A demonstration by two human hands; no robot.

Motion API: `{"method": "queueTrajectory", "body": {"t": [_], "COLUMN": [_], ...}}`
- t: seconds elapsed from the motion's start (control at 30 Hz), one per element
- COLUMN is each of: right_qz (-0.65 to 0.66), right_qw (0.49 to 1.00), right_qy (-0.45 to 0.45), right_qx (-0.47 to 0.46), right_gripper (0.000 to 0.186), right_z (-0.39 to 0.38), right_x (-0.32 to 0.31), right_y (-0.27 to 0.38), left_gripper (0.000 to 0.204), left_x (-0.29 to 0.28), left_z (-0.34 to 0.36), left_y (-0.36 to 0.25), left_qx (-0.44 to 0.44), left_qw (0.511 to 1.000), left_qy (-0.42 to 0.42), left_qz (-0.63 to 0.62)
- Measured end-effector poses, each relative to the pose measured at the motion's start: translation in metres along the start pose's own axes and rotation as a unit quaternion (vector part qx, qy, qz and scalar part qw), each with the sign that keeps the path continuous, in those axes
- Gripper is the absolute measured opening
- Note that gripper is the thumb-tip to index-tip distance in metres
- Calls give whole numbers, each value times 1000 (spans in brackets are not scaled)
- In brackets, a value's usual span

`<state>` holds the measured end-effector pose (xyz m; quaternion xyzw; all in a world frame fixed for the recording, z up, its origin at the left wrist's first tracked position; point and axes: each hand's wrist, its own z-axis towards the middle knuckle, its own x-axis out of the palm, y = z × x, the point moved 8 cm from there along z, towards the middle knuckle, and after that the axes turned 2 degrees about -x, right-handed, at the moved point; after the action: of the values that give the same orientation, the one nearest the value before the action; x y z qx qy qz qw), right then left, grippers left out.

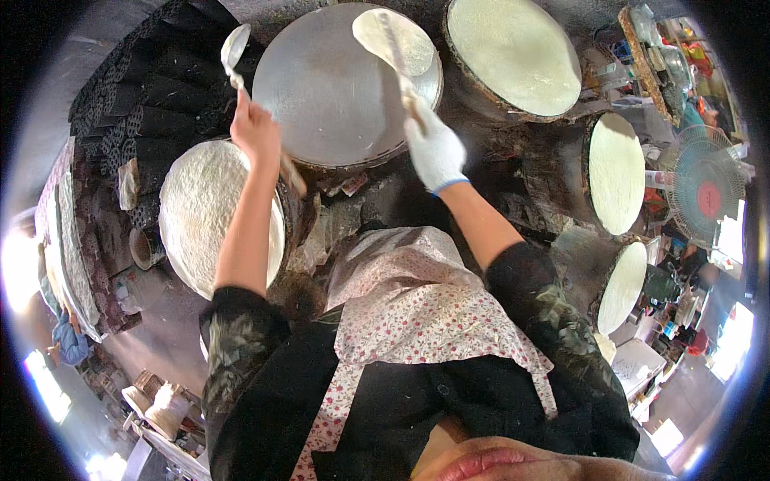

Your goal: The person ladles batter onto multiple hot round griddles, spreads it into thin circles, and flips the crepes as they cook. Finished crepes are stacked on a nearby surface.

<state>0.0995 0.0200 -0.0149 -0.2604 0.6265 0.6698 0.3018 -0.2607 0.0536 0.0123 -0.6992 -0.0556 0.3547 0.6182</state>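
Observation:
My left hand [255, 127] grips a white-coated ladle [234, 50] upright beside the large grey round griddle [321, 96]. My right hand [433, 148], in a white glove, holds a long, motion-blurred spreading tool [405, 86] reaching over a pale patch of batter [409, 48] at the griddle's upper right. Below my left hand, a round griddle is covered by a rough white sheet [192, 208], partly hidden by my forearm.
More round griddles with pale layers stand upper right [513, 48] and right [616, 172]. Black perforated briquettes [144, 80] are stacked upper left. A fan [698, 180] stands at the right, stacked white sheets [72, 248] at the left, and a person in blue [70, 341] beyond.

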Motion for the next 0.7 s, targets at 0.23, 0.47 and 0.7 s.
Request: {"method": "queueTrajectory", "body": {"t": [0.23, 0.47, 0.7], "right_qz": [-90, -131, -127], "right_qw": [977, 982, 992], "right_qy": [155, 83, -18], "right_qx": [118, 110, -13], "right_gripper": [47, 52, 35], "right_z": [13, 18, 32], "right_x": [21, -4, 0], "right_y": [23, 18, 40], "left_gripper": [50, 52, 42], "left_x": [-20, -58, -64], "left_z": [-147, -188, -198], "left_y": [-10, -36, -26], "left_qx": [-131, -20, -101], "left_qw": [971, 977, 968], "left_qy": [143, 152, 134], "left_qz": [-143, -150, -185]}}
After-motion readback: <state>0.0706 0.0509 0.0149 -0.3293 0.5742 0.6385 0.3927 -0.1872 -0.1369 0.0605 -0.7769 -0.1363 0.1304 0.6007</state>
